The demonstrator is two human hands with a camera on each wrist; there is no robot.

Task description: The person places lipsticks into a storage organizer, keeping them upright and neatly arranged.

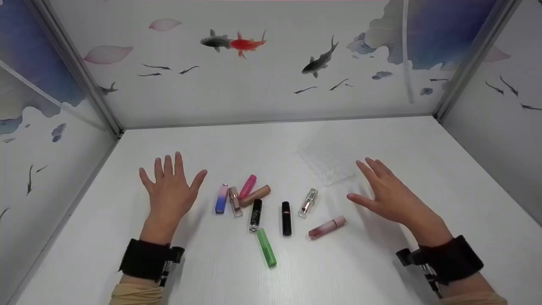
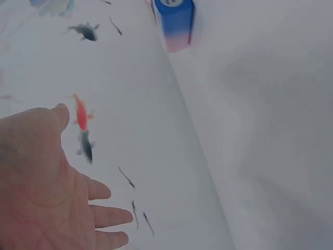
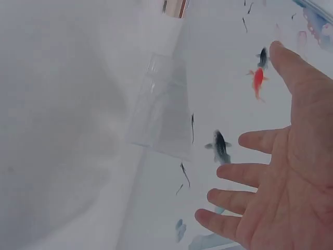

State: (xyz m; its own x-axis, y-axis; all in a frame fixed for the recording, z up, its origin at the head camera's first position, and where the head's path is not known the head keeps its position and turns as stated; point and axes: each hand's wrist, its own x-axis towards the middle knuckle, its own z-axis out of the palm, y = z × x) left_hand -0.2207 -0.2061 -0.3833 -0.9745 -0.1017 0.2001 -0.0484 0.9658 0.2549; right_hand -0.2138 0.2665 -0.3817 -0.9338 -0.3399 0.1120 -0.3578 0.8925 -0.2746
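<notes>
My left hand (image 1: 170, 195) is spread with straight fingers, left of a group of lip makeup tubes, and holds nothing. Nearest to it lies a pink-and-blue tube (image 1: 221, 199), whose blue end also shows in the left wrist view. Beside that are a rose-gold tube (image 1: 235, 202), a hot pink tube (image 1: 247, 187), a brown tube (image 1: 255, 195) and a black tube with a clear end (image 1: 255, 215). My right hand (image 1: 391, 199), fingers extended and holding nothing, is near a clear plastic bag (image 1: 326, 163). A silver-and-clear lipstick (image 1: 308, 203) and a pink lip gloss tube (image 1: 327, 228) lie to its left.
Between the hands also lie a black lipstick (image 1: 286, 218) and a green tube (image 1: 266, 248) on the white table (image 1: 220, 279). Upright panels printed with fish (image 1: 271, 97) border the table at the back and both sides, with metal posts (image 1: 440, 101) at the corners.
</notes>
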